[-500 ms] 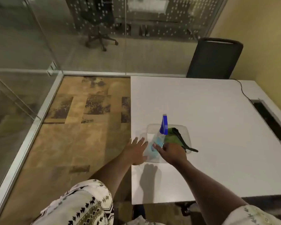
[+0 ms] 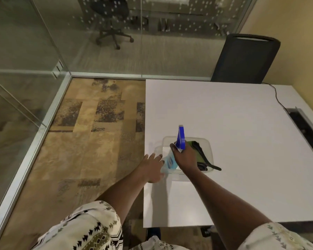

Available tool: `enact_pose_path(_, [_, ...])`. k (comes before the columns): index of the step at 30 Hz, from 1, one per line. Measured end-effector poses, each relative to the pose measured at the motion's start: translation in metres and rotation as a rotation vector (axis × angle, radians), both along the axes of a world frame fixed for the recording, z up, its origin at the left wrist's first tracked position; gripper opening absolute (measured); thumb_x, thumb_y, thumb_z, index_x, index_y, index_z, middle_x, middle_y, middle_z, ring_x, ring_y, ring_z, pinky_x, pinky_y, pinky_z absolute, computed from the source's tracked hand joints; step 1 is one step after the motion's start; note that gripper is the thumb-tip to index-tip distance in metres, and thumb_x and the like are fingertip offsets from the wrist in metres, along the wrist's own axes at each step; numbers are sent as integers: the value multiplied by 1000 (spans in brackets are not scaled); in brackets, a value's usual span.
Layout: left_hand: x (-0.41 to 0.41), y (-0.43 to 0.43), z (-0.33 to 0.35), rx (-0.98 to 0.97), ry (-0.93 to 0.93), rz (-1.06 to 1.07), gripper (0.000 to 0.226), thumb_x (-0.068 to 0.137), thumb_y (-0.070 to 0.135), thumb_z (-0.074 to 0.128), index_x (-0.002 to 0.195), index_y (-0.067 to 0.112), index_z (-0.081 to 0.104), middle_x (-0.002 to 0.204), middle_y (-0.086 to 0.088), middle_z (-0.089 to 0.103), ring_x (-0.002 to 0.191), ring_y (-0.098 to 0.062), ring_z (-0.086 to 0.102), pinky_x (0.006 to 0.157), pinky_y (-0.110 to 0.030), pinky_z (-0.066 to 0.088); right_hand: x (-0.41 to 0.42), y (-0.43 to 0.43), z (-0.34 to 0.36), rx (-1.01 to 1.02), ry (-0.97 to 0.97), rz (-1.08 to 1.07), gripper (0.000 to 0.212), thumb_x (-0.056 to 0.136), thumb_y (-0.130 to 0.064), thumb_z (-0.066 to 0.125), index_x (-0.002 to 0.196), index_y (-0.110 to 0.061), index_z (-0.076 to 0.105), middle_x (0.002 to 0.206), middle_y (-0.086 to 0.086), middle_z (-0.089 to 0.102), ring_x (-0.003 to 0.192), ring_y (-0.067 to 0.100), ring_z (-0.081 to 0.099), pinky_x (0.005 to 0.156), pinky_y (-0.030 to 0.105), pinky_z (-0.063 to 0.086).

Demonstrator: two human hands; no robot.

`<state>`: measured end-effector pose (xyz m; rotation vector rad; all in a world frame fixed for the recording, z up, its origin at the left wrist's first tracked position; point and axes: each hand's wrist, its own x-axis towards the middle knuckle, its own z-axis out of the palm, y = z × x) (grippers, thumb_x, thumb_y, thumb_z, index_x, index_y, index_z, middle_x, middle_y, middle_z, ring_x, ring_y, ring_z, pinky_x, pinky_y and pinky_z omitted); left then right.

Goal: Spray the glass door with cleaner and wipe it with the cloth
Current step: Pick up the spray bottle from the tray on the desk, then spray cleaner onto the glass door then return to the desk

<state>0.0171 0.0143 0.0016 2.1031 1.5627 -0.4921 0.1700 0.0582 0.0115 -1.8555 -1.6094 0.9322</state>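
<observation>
The right hand (image 2: 185, 157) grips the upright spray bottle (image 2: 180, 137); the open, empty left hand (image 2: 152, 166) rests beside it, far from the glass door (image 2: 16, 51).

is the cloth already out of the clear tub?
No, the green cloth lies inside the clear tub, beside the right hand gripping the spray bottle.

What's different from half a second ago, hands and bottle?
The right hand has slid up the spray bottle to grip its neck under the blue head, tipping it more upright in the clear tub. The left hand stays open against the tub's left side. Green cloth and table unchanged.
</observation>
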Motion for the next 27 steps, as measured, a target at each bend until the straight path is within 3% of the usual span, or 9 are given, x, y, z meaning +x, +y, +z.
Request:
enact_pose_path(5, [-1, 2, -5, 5, 26, -15, 68, 105, 53, 36, 162, 20, 22, 173, -5, 8, 158, -34, 6, 128, -55, 10, -4, 14, 22, 44, 116, 38, 15, 95, -28, 66, 88, -21, 54, 72, -8, 58, 67, 8, 55, 59, 20, 39])
enact_pose_path(8, [-1, 1, -6, 4, 43, -12, 69, 105, 54, 34, 163, 20, 19, 173, -4, 6, 158, -34, 7, 128, -54, 10, -10, 24, 49, 142, 188, 26, 11, 90, -25, 65, 85, -17, 59, 69, -5, 62, 65, 5, 58, 56, 7, 40])
enact_pose_path(11, [-3, -2, -6, 20, 66, -3, 71, 105, 55, 30, 164, 18, 15, 173, -3, 6, 159, -33, 7, 128, -53, 10, -18, 35, 73, 181, 238, 60, 25, 80, -30, 58, 85, -6, 64, 72, 8, 68, 71, 13, 61, 55, 7, 41])
enact_pose_path(14, [-13, -8, -3, 36, 46, 70, 72, 105, 56, 31, 164, 19, 15, 173, -3, 6, 159, -31, 7, 129, -51, 9, -33, 38, 86, 199, 303, 100, 26, 79, -32, 59, 84, -7, 64, 71, 10, 69, 68, 17, 64, 54, 7, 43])
enact_pose_path(18, [-44, -24, 5, 102, 53, 193, 70, 103, 55, 36, 161, 18, 23, 171, -6, 17, 157, -34, 17, 126, -52, 16, -69, 29, 85, 157, 359, 129, 29, 90, -36, 69, 83, -8, 67, 69, 10, 71, 67, 24, 67, 61, 26, 49])
enact_pose_path(23, [-102, -72, 19, 156, 37, 474, 67, 101, 54, 41, 156, 17, 35, 167, -8, 28, 152, -31, 28, 122, -50, 24, -128, -8, 74, 99, 390, 222, 31, 91, -38, 70, 79, -11, 64, 66, 10, 67, 62, 26, 64, 63, 32, 50])
enact_pose_path(27, [-155, -132, 31, 156, 78, 654, 66, 102, 56, 39, 156, 18, 35, 169, -9, 21, 153, -30, 25, 123, -49, 23, -186, -54, 68, 67, 389, 390, 26, 90, -45, 71, 92, -19, 67, 71, 8, 71, 68, 26, 70, 69, 38, 58])
